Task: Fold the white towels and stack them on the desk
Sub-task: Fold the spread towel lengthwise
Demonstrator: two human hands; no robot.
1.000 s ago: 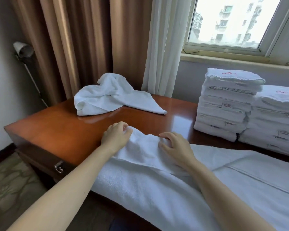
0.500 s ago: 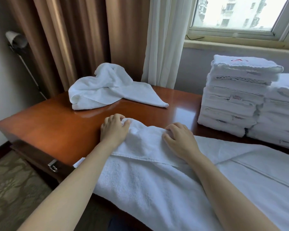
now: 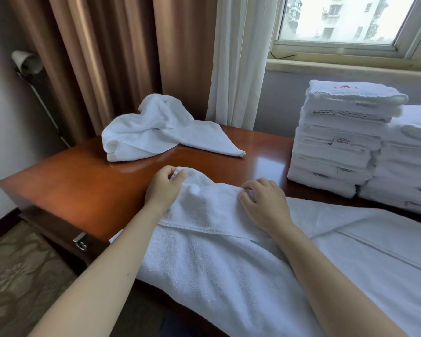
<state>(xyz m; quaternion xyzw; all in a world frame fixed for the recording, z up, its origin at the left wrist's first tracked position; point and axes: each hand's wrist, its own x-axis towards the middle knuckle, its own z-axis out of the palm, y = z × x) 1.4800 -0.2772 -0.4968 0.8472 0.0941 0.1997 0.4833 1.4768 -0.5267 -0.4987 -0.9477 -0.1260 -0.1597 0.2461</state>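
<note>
Both hands [image 3: 164, 188] [image 3: 263, 203] pinch the towel's [image 3: 204, 259] far end; long axis runs left-right.

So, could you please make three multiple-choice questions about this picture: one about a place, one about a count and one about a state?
1. Where does the crumpled towel lie?
A. on the floor
B. on the far part of the desk, in front of the brown curtain
C. on the windowsill

2. How many folded stacks show at the right?
A. one
B. two
C. four

3. What is the state of the spread towel?
A. untouched
B. lifted off the desk by one hand
C. held at its far edge by the left hand and the right hand

Answers:
1 B: it sits on the wood near the curtain.
2 B: a taller stack stands beside a lower one.
3 C: the fingers of both hands curl on that edge.
</note>
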